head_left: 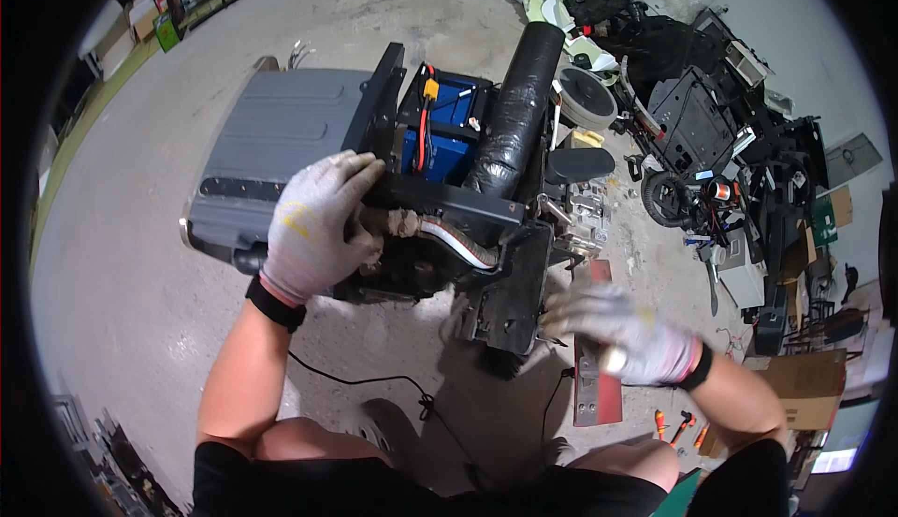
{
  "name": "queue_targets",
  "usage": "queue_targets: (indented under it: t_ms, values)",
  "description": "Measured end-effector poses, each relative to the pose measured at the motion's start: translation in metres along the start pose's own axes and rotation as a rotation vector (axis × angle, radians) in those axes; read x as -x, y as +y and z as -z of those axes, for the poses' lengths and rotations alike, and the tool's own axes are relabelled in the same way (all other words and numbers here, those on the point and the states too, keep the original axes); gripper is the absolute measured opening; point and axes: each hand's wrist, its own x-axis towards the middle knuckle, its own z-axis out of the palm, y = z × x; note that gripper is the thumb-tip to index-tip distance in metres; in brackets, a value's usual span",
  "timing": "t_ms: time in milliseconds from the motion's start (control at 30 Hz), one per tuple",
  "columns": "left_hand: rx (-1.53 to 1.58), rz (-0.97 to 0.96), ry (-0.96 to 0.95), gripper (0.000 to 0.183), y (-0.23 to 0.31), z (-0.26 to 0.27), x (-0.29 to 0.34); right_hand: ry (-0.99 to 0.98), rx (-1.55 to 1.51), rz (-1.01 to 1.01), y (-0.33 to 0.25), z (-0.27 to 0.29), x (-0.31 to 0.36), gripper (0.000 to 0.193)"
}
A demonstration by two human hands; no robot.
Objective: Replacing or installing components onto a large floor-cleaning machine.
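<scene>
Before me on the floor stands a partly opened machine with a grey ribbed cover [290, 110] and a black metal frame [449, 201]. My left hand [318, 222], in a dirty white glove, rests on the frame's near left part. Its fingers stretch over the bar and its thumb stands apart. Beside it, a brown-taped, white-sleeved cable bundle [458, 241] runs below the bar. Behind are a blue battery pack [440, 152] with a yellow connector [430, 89] and a black-wrapped tube [519, 105]. My gloved right hand [617, 330], blurred, hovers with outstretched fingers over a red metal plate [599, 400], holding nothing visible.
Orange-handled tools [681, 428] lie at the lower right. A black cable [374, 381] crosses the floor near my legs. Along the right are piled scrap parts, a round grey wheel [587, 96], a small tyre [667, 201] and a cardboard box [804, 391].
</scene>
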Motion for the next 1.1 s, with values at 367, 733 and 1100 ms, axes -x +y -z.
queue_targets:
  t_ms: [367, 733, 1100]
  values:
    - [-0.114, -0.014, -0.05, 0.065, 0.009, -0.005, -0.005, 0.5, 0.217, -0.294, -0.024, -0.105, 0.028, 0.023]
    - [-0.133, -0.002, -0.026, 0.054, 0.016, -0.008, -0.004, 0.554, 0.078, -0.185, -0.023, -0.091, 0.036, 0.042]
    - [-0.134, -0.004, -0.03, 0.053, 0.02, -0.008, -0.002, 0.921, -0.113, -0.417, 0.027, -0.088, 0.079, 0.053]
